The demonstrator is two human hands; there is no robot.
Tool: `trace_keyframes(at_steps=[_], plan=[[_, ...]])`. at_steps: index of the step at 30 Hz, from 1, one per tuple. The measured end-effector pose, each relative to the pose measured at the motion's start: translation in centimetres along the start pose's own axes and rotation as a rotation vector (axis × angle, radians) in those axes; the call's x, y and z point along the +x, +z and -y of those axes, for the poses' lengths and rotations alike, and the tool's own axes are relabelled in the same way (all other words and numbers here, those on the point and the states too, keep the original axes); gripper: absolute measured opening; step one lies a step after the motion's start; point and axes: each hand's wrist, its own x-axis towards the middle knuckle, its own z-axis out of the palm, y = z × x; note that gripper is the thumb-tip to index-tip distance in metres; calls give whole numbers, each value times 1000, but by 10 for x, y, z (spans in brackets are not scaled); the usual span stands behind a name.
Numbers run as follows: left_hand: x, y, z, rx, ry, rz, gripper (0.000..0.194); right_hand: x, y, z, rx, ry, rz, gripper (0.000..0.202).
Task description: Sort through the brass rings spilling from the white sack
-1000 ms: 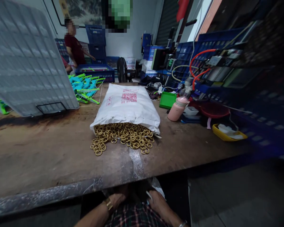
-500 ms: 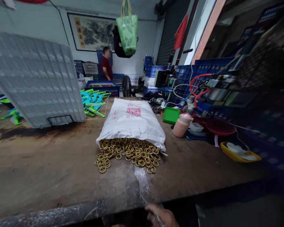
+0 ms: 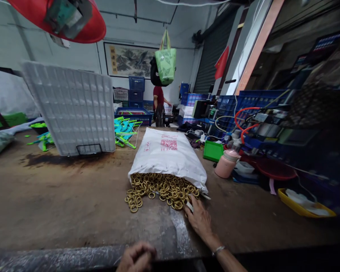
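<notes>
A white bag (image 3: 170, 153) with red print lies on the brown table (image 3: 82, 204), its open mouth facing me. Brass-coloured rings (image 3: 164, 189) spill from it onto the tabletop. My right hand (image 3: 198, 217) reaches to the right edge of the ring pile, fingertips at the rings, with a small pale object held in its fingers. Near the table's front edge is my left hand (image 3: 137, 257), fingers curled and slightly blurred; whether it holds anything is hidden.
A grey ribbed panel (image 3: 76, 109) stands at the left, beside green and blue plastic pieces (image 3: 126, 130). On the right are a green tray (image 3: 213, 151), a pink bottle (image 3: 227, 163) and a yellow tray (image 3: 306, 206). A person (image 3: 158, 105) stands at the back.
My right hand has moved forward from the table edge to the rings. My left hand has come into fuller view. The view has shifted, and the person at the back has moved right.
</notes>
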Motion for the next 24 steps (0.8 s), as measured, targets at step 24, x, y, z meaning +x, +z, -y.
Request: trace_keyframes(at_steps=[24], plan=[[148,-5,32,1146,298,-865,49,2,19,47,-24,-19,108,66]])
